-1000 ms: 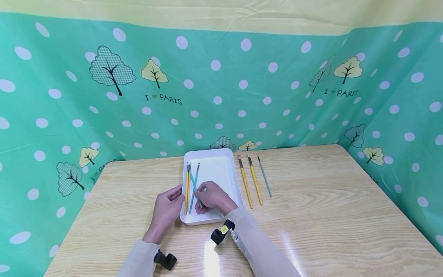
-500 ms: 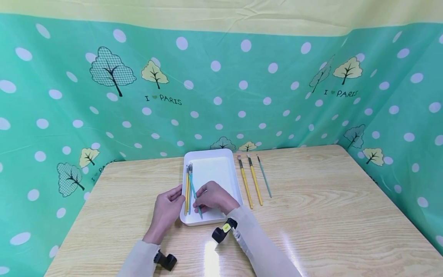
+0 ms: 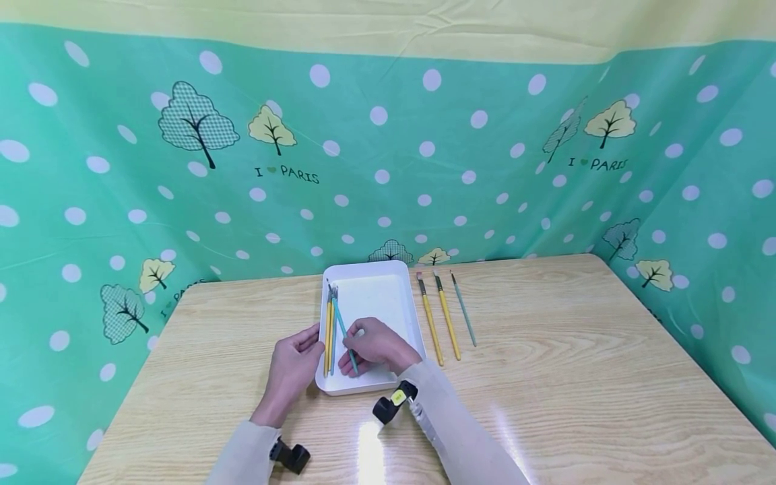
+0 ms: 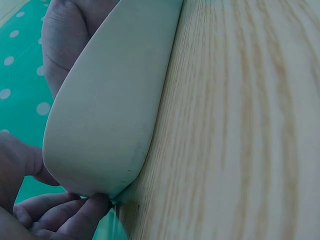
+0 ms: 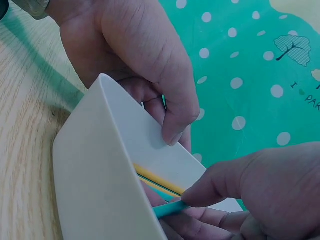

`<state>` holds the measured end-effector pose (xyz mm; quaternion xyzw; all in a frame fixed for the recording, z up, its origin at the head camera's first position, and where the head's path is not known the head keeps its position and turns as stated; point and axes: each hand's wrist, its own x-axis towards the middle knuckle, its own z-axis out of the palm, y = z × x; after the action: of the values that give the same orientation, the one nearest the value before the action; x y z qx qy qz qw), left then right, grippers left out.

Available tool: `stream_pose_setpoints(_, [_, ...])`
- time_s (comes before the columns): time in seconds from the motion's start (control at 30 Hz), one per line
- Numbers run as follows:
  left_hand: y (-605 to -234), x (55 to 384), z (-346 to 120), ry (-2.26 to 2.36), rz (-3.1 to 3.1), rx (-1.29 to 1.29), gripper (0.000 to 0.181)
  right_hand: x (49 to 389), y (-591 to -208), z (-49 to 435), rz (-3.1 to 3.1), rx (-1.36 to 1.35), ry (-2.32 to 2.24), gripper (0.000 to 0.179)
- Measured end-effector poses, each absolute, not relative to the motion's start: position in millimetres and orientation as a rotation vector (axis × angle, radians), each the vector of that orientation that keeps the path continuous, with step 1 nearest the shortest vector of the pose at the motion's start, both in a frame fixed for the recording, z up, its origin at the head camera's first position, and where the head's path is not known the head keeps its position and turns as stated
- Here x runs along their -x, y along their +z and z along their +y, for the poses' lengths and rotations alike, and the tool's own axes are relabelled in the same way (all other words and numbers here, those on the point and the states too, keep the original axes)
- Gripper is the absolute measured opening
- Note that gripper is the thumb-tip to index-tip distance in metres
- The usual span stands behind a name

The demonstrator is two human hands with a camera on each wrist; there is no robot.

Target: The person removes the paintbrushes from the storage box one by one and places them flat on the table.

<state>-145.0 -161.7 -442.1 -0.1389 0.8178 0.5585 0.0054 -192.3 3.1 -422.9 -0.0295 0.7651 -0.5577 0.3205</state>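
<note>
My left hand grips the left wall of a white tray, its thumb over the rim. In the left wrist view its fingertips press low against the outside of the tray. Inside the tray my right hand pinches a slim teal paintbrush between thumb and fingers, bristles pointing away and to the left. Along the tray's left side lie yellow-handled paintbrushes and a blue-teal paintbrush, close together. The held brush slants over their upper ends; whether it touches them I cannot tell.
Right of the tray two yellow-handled paintbrushes and one thin teal paintbrush lie on the wooden table. A green dotted curtain hangs behind the table and along its sides.
One teal brush in the tray has swung its bristle end left to lie by the yellow ones. The brush in my right hand has shifted slightly away and left. My left hand stays put.
</note>
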Motion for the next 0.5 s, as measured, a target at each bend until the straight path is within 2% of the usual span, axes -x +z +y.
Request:
stream_pose_setpoints(0.37, [-441.8, 144.4, -161.2, 1.757, 2.552, 0.438, 0.046, 192.5, -421.4, 3.7, 2.103, 0.081, -1.490, 0.019])
stream_pose_setpoints(0.5, [-441.9, 144.6, -161.1, 1.747, 2.557, 0.437, 0.047, 193.3, -421.6, 5.9, 2.186, 0.092, -1.460, 0.015])
